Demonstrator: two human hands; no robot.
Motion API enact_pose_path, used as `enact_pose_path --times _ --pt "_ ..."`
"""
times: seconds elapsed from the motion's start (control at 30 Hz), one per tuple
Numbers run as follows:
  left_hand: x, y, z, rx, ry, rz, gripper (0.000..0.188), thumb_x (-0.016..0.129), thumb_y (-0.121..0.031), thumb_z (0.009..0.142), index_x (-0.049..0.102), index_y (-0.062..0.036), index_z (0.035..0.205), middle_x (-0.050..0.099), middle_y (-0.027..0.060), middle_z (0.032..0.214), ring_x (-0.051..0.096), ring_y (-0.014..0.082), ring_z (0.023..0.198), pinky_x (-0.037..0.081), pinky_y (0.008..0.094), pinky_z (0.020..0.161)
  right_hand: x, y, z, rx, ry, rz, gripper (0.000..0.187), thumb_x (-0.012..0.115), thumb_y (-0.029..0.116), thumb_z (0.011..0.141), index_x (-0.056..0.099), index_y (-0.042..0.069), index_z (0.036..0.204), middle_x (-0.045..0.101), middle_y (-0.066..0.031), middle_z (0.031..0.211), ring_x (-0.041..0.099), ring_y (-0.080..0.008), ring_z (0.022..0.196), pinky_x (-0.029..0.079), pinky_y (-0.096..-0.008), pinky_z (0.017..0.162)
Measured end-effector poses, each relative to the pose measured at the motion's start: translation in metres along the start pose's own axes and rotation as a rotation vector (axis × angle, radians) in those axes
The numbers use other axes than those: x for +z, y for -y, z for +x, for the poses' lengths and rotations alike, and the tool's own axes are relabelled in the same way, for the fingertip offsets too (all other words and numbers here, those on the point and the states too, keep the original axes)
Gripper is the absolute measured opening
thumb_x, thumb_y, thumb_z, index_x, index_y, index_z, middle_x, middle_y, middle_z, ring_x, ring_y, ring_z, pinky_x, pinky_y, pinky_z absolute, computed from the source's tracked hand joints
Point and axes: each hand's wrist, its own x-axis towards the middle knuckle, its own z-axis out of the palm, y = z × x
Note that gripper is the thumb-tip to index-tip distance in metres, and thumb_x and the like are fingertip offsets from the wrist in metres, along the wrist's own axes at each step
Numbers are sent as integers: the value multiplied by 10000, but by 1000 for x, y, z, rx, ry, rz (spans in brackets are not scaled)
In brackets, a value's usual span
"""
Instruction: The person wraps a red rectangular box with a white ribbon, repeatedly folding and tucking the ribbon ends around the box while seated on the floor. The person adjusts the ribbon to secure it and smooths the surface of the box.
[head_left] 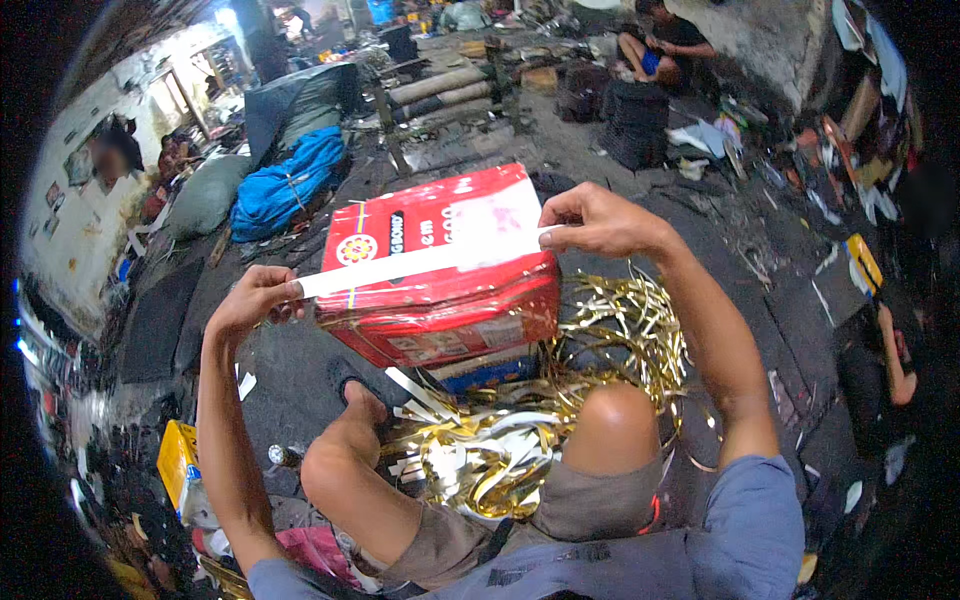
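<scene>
Stretched taut between my hands is a long white strip (400,265). My left hand (258,300) pinches its left end between thumb and fingers, and my right hand (605,225) pinches the other end, a little farther away. The strip runs across a red printed box (440,325) in front of me; I cannot tell whether it touches the box. Under the red box shows a blue-sided block (490,372). A loose heap of gold and white strips (490,455) lies on the floor between my legs and to the right of the box.
A blue tarp bundle (290,185) and a grey-green sack (207,195) lie far left. Dark stacks (636,122) stand far right near a seated person (665,45). Another person's arm (897,355) shows at right. A yellow container (180,465) stands at my left.
</scene>
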Motion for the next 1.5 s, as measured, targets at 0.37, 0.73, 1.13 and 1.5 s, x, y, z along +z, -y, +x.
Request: enact_pose_path --times 0.37,0.73,1.13,1.5 --pt "199 -131 138 681 -239 -176 554 816 -156 806 618 -19 1304 734 148 1093 714 245 956 587 387 831 48 -18 46 91 -452 -496 487 892 374 756 691 98 1103 748 -122 845 738 -286 787 556 -429 710" --pt "242 -129 134 696 -360 -287 211 749 -140 862 746 1 1018 719 150 969 683 248 845 555 387 781 43 -16 20 -90 -513 -532 219 819 266 832 805 115 990 699 -65 913 655 -253 771 525 -388 690" --pt "245 -123 139 758 -378 -209 220 833 -173 810 769 -19 954 695 105 941 682 224 756 545 367 692 37 -30 8 -156 -401 -433 230 776 275 890 824 92 1021 639 -122 963 684 -303 890 549 -419 807" --pt "241 -127 141 664 -273 -302 134 805 -72 845 783 -26 968 657 44 895 577 121 797 471 297 710 38 -45 14 -195 -462 -345 279 766 324 863 828 88 1000 642 -151 910 664 -325 900 538 -432 824"
